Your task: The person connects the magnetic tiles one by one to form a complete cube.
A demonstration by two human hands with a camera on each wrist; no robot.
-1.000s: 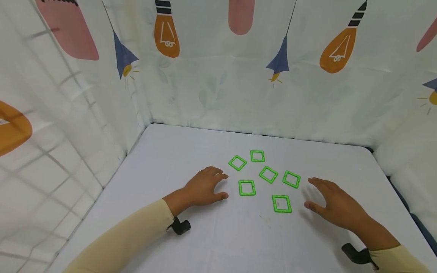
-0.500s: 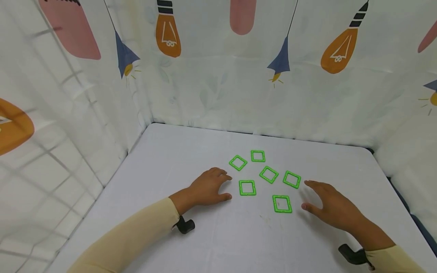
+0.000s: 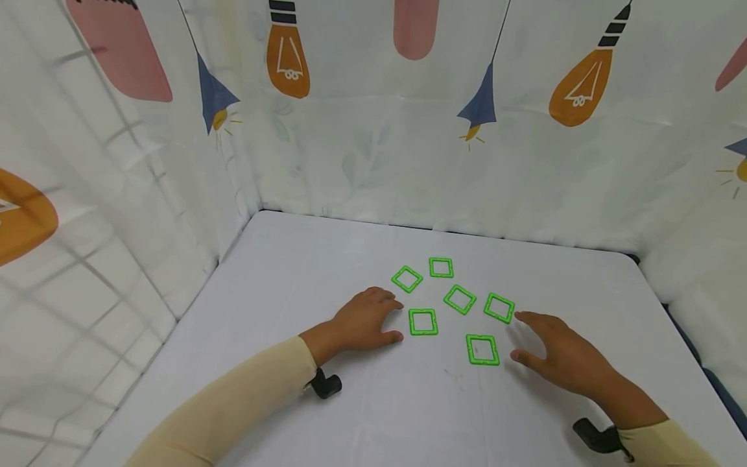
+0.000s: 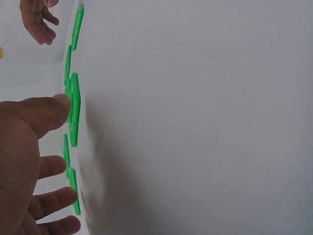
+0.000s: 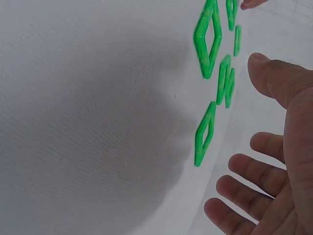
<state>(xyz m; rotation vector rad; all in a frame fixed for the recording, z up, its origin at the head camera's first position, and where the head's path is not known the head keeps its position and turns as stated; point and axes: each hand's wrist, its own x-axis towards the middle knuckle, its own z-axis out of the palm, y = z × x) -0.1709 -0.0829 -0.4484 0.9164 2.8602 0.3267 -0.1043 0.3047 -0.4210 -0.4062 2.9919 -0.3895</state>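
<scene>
Evidently both hands hold nothing: the left hand (image 3: 363, 321) and the right hand (image 3: 566, 353) face each other over a white table (image 3: 292, 272), each with the thumb parted wide from the fingers. Between them lie six green square frames, flat and apart from one another. Closest to the left hand is the near-left frame (image 3: 423, 333), just beyond the tips of its thumb and fingers. On the other side, the right hand's index fingertip is just beside the right-hand frame (image 3: 497, 318), which sits slightly turned. The near-right frame (image 3: 484, 362) lies closest to the person, a little left of the right thumb. A middle frame (image 3: 454, 307), set askew, rests between the near-left and right-hand ones. Farther back are the far-left frame (image 3: 415, 285), turned like a diamond, and the far frame (image 3: 441, 275), sitting nearly straight. Both wrist views show the fingers spaced apart, with the green frames seen at a low slant. Pale yellow sleeves (image 3: 233, 402) cover the forearms, and a small black device (image 3: 325, 384) shows under the left wrist, with a second black device (image 3: 596, 436) by the right. Behind the table hangs a white curtain (image 3: 362, 162) printed with orange bulbs and blue lamps.
</scene>
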